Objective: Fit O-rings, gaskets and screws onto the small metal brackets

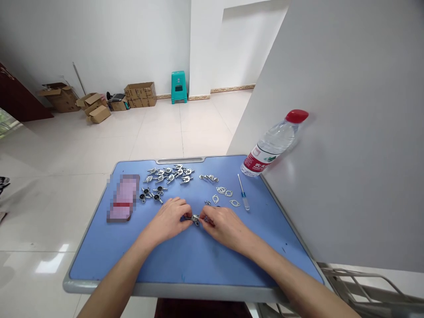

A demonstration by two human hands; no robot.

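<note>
Between my two hands, low over the blue table (172, 260), is a small metal fitting (195, 218) with a rounded body and a thin stem on each side. My left hand (171, 216) pinches its left stem between thumb and finger. On the opposite side my right hand (221, 223) is closed on its right stem. Just beyond the right fingers lie a few tiny screws (207, 202), partly hidden. Flat oval metal plates (228, 193) with holes are scattered past the right hand. Several fittings with black round centres (157, 197) sit beyond the left hand.
A group of U-shaped metal brackets (170, 174) lies at the table's far side, near small curved metal pieces (209, 178). A screwdriver (244, 194) and a water bottle (270, 148) are at the right, by a grey panel (357, 145). A pixelated phone-like item (125, 196) is at left.
</note>
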